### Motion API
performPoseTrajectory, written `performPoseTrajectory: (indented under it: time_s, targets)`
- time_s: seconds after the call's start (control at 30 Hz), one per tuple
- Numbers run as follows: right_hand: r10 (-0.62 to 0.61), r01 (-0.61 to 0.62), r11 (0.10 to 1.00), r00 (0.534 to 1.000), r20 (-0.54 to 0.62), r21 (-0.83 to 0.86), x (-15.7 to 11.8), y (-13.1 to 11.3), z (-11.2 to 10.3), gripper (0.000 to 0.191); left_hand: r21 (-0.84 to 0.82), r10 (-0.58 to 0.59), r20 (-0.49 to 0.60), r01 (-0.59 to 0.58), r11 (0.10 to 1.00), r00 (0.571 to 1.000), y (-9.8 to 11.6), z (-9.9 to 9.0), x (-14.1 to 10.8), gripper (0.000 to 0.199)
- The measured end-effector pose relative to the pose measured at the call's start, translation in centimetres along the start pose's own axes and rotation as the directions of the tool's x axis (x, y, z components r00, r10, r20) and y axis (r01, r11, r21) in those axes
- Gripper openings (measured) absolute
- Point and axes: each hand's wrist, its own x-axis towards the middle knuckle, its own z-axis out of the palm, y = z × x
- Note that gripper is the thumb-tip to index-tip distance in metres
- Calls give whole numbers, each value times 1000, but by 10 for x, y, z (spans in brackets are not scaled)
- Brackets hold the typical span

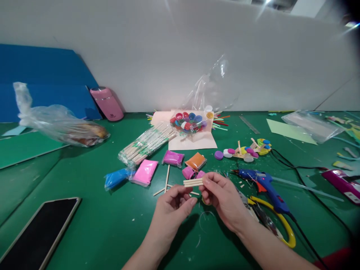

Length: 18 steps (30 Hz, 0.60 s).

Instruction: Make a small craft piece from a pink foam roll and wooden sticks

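My right hand [222, 198] pinches a few short wooden sticks [193, 182] side by side between thumb and fingers, with their free ends pointing left. Just under those ends is my left hand [176, 210], fingers curled and thumb apart from the index finger, with nothing visible between them. Whether its index finger touches the sticks I cannot tell. On the table behind my hands lie loose longer sticks [167, 176], a pink clay packet [144, 172], a purple packet [173, 158] and an orange packet [196, 161]. Pink curled pieces [189, 173] are partly hidden by my right hand.
A blue glue gun [270, 187] with its cord and yellow-handled scissors [289, 232] lie at right. Farther back are a bottle-cap figure [244, 152], a bag of caps [187, 122] and bundled sticks [146, 144]. At left are a phone [42, 232] and a blue packet [118, 178].
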Motion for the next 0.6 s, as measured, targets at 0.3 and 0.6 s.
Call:
performPoseTrajectory:
  time_s: [0.3,0.6]
  targets:
    - [152,-156,965,988,34,210,-14,18,20,21,-91,53,-54,-57,994,997,-7,-5,3,12]
    - [144,-143,990,983,114,-19,-15,23,18,24,-62,43,-7,-43,997,999,-7,-10,4,11]
